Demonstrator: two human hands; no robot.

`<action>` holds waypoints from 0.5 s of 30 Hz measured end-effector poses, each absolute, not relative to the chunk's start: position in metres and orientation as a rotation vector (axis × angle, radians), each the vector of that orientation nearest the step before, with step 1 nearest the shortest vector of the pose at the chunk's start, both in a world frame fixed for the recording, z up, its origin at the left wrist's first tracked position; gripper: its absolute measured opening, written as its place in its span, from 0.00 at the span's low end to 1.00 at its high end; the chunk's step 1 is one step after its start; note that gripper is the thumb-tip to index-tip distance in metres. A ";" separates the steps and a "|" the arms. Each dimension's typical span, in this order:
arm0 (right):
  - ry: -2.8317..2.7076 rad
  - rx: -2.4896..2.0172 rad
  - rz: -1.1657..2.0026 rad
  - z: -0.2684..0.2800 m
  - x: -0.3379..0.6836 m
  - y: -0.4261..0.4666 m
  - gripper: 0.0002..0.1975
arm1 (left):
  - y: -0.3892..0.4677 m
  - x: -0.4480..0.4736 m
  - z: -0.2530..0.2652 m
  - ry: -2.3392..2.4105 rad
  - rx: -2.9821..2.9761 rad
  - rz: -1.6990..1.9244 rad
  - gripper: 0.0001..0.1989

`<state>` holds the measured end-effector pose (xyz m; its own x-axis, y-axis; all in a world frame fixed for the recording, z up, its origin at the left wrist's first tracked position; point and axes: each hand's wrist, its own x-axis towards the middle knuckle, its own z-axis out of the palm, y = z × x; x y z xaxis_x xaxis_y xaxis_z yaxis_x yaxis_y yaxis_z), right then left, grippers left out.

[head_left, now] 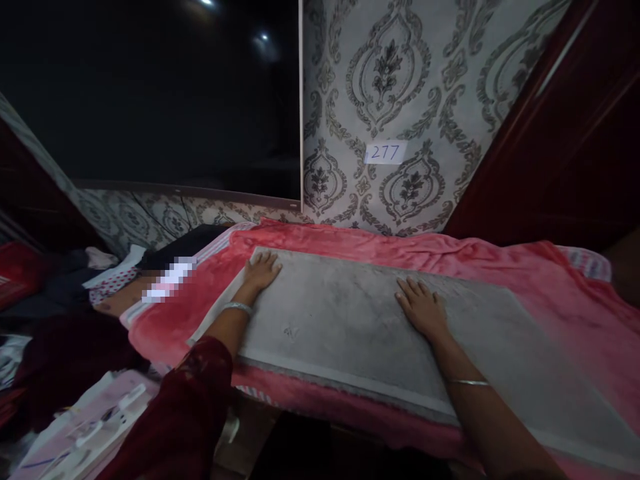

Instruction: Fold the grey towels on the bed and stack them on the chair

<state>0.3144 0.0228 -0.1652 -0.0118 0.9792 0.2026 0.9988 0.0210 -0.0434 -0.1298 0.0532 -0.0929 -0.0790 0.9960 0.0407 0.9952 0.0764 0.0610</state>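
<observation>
A long grey cloth (340, 327) lies spread out flat, with a paler band along its near edge. Beneath it is a pink plush blanket (320, 235) draped over a raised surface. My left hand (261, 271) rests palm down on the cloth's far left corner, fingers spread. Farther right, my right hand (423, 308) lies flat on the cloth near its middle, fingers apart. Both wrists wear a silvery bangle. Neither hand grips anything.
A large dark television (165, 100) hangs on the patterned wall (345, 180), beside a paper label (386, 153) reading 277. Dark red wooden panels (560, 153) stand at the right. A pink-and-white plastic item (107, 420) sits at lower left, near heaped clothes (65, 360).
</observation>
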 end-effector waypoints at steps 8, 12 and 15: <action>-2.087 -2.171 -0.044 -0.144 0.297 0.029 0.30 | 0.054 -0.132 -0.097 2.391 2.074 0.184 0.33; -2.238 -1.942 -0.008 -0.121 0.236 0.041 0.31 | 0.054 -0.131 -0.094 2.391 2.066 0.167 0.33; -2.365 -1.739 0.089 -0.111 0.180 0.049 0.32 | 0.054 -0.131 -0.091 2.387 2.055 0.141 0.34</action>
<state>0.1801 0.0490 -0.1112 -0.2851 0.9498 0.1286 0.9375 0.3043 -0.1687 -0.1306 0.0536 -0.0910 -0.1502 0.9864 0.0669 0.9874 0.1462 0.0607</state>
